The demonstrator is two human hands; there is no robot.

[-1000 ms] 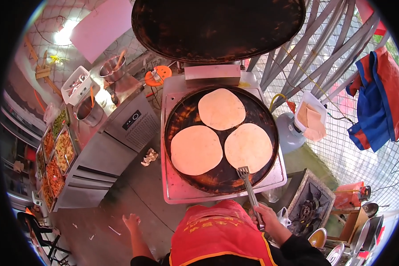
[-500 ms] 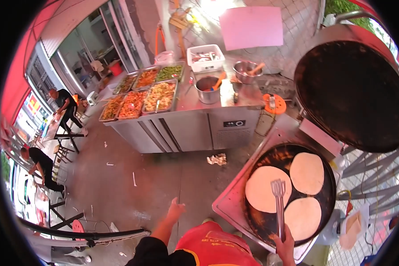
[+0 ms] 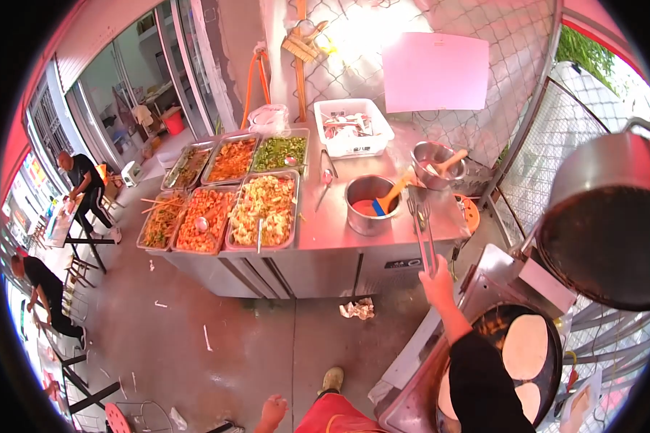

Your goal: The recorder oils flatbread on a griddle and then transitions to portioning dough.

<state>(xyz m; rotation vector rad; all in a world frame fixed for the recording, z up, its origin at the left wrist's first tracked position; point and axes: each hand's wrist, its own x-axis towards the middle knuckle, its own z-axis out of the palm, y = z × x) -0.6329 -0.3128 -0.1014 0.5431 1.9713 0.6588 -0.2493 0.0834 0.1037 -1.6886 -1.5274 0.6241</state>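
My right hand (image 3: 438, 283) is closed around metal tongs (image 3: 424, 234), reaching over the counter's right end. The tongs' tips are beside a steel pot (image 3: 368, 220), which holds reddish liquid and a brush (image 3: 391, 196) with an orange handle and blue head. Behind the tips stands a steel bowl (image 3: 431, 177) with a wooden-handled tool. Low in the view, my left hand (image 3: 273, 413) hangs over the floor, empty, its fingers loosely bent. Below my right arm, round flatbreads (image 3: 525, 348) lie in a wide black pan (image 3: 492, 317); the sleeve hides part of them.
Several trays of chopped food (image 3: 263, 206) fill the left of the steel counter (image 3: 325, 267). A white basket (image 3: 354, 130) of packets stands behind. A big round lid (image 3: 603, 231) is raised beyond the pan. Crumpled paper (image 3: 357, 309) lies on the floor. Two people work at tables far left.
My right hand has carried the tongs from above the pan, forward and left to the counter. My left hand has dropped lower. The view has turned, so the counter looks nearer.
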